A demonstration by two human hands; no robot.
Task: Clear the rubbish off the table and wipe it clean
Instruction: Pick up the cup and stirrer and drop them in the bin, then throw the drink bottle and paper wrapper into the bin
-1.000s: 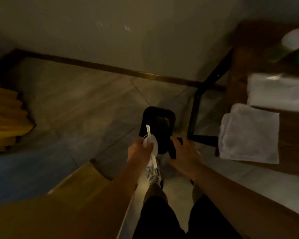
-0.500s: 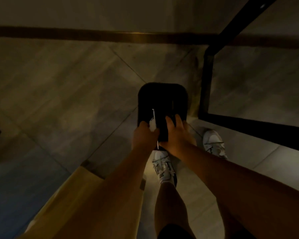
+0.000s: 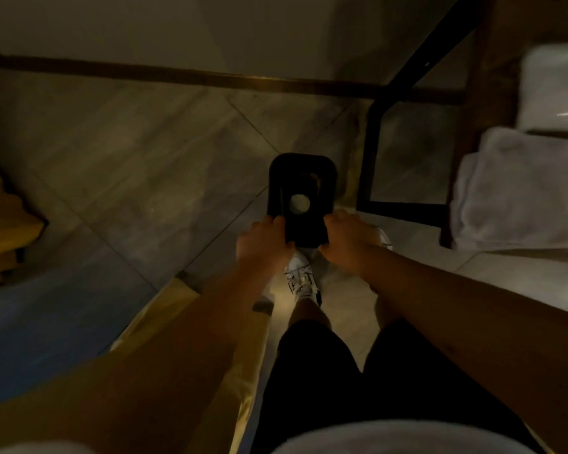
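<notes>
From the head camera, looking steeply down in dim light, a small black rectangular plastic waste bin (image 3: 301, 191) stands on the grey tiled floor (image 3: 138, 178), just beside the black metal leg (image 3: 373, 149) of the dark wooden table (image 3: 492, 70). The left hand (image 3: 259, 244) and the right hand (image 3: 345, 239) flank the bin's near end, and both curl their fingers around a dark flat piece there — likely the bin's lid or flap, though the gloom makes that uncertain. A pale round disc of rubbish (image 3: 299, 203) lies inside the bin, down in its opening.

A second ago the left hand held a white round piece with a strip above the bin; half a second ago both hands were closing over the opening. Now that white piece is out of the left hand and a pale disc sits in the bin, so it seems this item has been dropped in — one piece of rubbish off the table.

At the right edge, a folded white towel (image 3: 518, 188) rests on the table's near corner, with a white flat pack (image 3: 554, 90) beyond it. Judging by this, the wiping has yet to begin, and the towel looks like the cloth for it.
</notes>
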